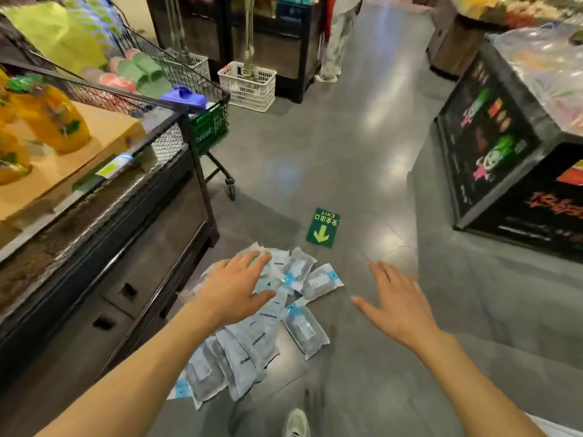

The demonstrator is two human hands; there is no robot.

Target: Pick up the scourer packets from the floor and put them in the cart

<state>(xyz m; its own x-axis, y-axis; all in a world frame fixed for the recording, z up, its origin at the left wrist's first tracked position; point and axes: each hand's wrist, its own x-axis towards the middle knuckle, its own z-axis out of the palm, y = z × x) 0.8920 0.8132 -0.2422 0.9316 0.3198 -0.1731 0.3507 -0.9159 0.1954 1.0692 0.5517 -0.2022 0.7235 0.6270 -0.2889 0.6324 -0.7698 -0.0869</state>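
The scourer packets (268, 323) lay in a messy pile on the floor (362, 152) at lower centre, long axes pointing every which way. The left hand (235, 288) hovered over them, fingers spread; the right hand (399, 305) was flat and empty beside them. The cart (202, 89) sat upper left.

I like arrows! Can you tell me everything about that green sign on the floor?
The green floor sign is a flat rectangle that looks like a sticker, lying on the grey floor. It has a yellow-green arrow and pale writing, including the word EXIT, upside down from this view. It lies just beyond the scourer packets. Nothing touches it.
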